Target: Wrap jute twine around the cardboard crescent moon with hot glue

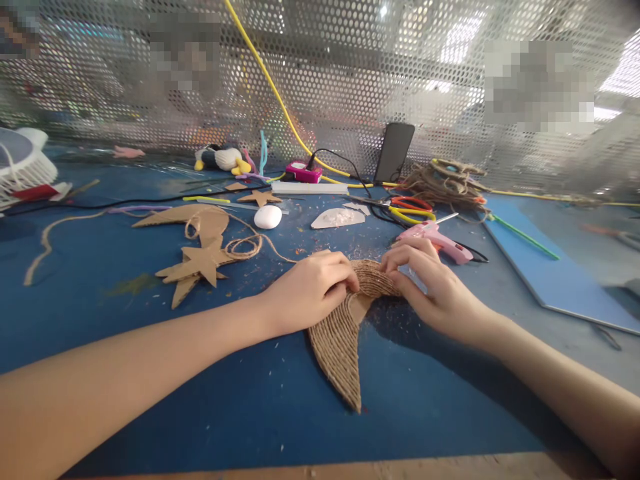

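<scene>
A curved cardboard crescent lies in front of me, most of its face covered with rows of brown twine. Bare cardboard shows near its inner curve. My left hand presses on its upper left part, fingers curled closed at the twine. My right hand pinches the crescent's upper right end between thumb and fingers. A strand of twine runs from beneath my left hand to a loose coil at the left. Just beyond my right hand lies a pink glue gun.
Cardboard stars and another cardboard crescent lie at the left. Farther back are a white egg-shaped piece, scissors, a bundle of twine, a phone and a pink power socket. A blue board lies right, before a perforated metal screen.
</scene>
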`<state>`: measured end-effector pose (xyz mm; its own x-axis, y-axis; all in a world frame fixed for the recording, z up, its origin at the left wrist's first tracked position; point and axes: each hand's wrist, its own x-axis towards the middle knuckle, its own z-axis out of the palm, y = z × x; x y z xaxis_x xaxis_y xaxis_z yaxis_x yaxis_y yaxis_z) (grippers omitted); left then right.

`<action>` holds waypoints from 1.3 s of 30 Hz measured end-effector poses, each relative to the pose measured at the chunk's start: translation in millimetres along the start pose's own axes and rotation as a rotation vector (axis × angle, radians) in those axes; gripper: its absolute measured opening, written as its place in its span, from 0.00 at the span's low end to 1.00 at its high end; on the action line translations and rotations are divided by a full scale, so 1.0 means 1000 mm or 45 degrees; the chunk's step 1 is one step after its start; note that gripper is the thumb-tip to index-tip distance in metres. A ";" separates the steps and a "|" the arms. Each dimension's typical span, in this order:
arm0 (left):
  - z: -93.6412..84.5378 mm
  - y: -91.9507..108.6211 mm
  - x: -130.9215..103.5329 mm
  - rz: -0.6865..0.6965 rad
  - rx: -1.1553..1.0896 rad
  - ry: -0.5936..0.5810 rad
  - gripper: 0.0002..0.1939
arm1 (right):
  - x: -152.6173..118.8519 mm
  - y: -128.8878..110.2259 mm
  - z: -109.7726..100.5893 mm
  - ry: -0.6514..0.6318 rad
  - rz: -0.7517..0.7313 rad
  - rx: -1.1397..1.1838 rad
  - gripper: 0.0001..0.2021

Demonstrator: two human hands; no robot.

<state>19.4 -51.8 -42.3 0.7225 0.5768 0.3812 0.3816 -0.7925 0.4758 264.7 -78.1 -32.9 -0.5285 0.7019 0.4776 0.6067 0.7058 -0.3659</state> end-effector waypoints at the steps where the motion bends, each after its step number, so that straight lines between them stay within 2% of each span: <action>1: 0.000 0.000 0.000 0.001 -0.004 -0.002 0.12 | 0.000 -0.001 -0.001 0.016 0.048 0.133 0.04; 4: 0.000 -0.001 0.000 0.008 -0.012 -0.011 0.12 | -0.001 -0.005 -0.004 0.033 0.198 0.515 0.05; 6: 0.000 -0.001 0.000 0.007 -0.013 -0.019 0.12 | -0.002 -0.006 -0.005 0.054 0.272 0.598 0.07; 12: 0.000 0.000 0.001 0.000 -0.023 -0.009 0.12 | 0.000 -0.003 -0.007 0.178 0.318 0.272 0.12; 17: 0.000 -0.001 0.000 0.008 -0.019 0.010 0.10 | 0.001 0.001 -0.009 0.252 0.339 0.134 0.12; 23: 0.002 -0.003 -0.002 0.018 -0.022 0.022 0.09 | 0.003 0.005 -0.019 0.380 0.320 0.010 0.07; 25: 0.002 -0.004 -0.002 0.022 -0.028 0.032 0.09 | 0.008 0.008 -0.022 0.360 0.319 -0.007 0.06; 29: 0.003 -0.004 -0.003 0.034 -0.037 0.038 0.10 | 0.029 0.019 -0.021 0.191 0.297 -0.116 0.07; 31: 0.002 -0.004 -0.003 0.036 -0.033 0.045 0.10 | 0.047 0.028 -0.017 0.164 0.236 -0.157 0.10; 35: 0.002 -0.004 -0.003 0.031 -0.024 0.052 0.10 | 0.091 0.045 0.001 0.173 0.120 -0.225 0.12; 39: 0.002 -0.004 -0.005 0.059 -0.009 0.043 0.10 | 0.126 0.061 0.024 0.109 0.142 -0.192 0.10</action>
<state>15.8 -51.7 -47.4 0.7195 0.5456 0.4296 0.3437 -0.8174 0.4624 221.1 55.6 -14.5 -0.4044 0.7598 0.5090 0.7442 0.5969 -0.2996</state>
